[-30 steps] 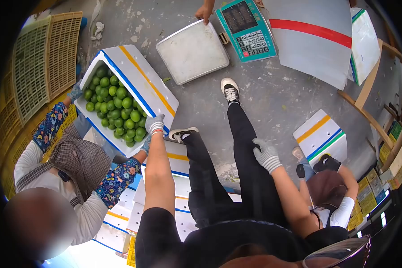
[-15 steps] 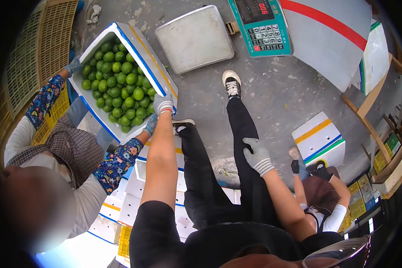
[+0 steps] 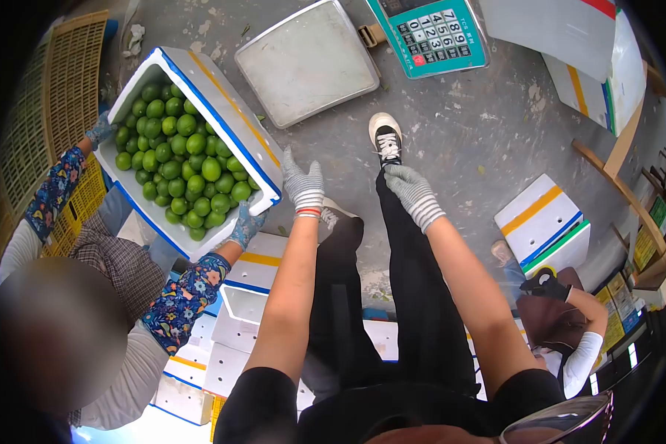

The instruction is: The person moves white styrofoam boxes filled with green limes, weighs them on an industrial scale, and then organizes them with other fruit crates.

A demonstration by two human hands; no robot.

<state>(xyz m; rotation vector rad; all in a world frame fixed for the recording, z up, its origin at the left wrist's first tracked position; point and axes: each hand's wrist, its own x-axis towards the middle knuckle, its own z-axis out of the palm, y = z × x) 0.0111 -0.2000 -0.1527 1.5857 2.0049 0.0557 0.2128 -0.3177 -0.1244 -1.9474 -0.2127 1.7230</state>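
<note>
My left hand (image 3: pixel 303 185), in a grey glove with a striped cuff, is held out with fingers apart and nothing in it. Just to its left is the near corner of a white foam box (image 3: pixel 172 66) with a blue rim. Green limes (image 3: pixel 181 159) fill much of this box, which is tilted towards me. A co-worker's gloved hands (image 3: pixel 248 224) grip its opposite sides. My right hand (image 3: pixel 411 194), gloved the same way, is over my black-trousered leg, its fingers stretched out and holding nothing.
Ahead on the concrete floor lies a metal scale platform (image 3: pixel 307 63), joined to a teal keypad display (image 3: pixel 433 37). Stacked foam boxes (image 3: pixel 237 325) stand behind my left arm. At right, another person (image 3: pixel 562 325) is beside a foam box (image 3: pixel 544 222); a wooden frame (image 3: pixel 614 177) stands beyond.
My left hand has let go of the lime box's corner and moved right. The co-worker still holds the box, now shifted slightly left in view. My right hand has moved up along my leg.
</note>
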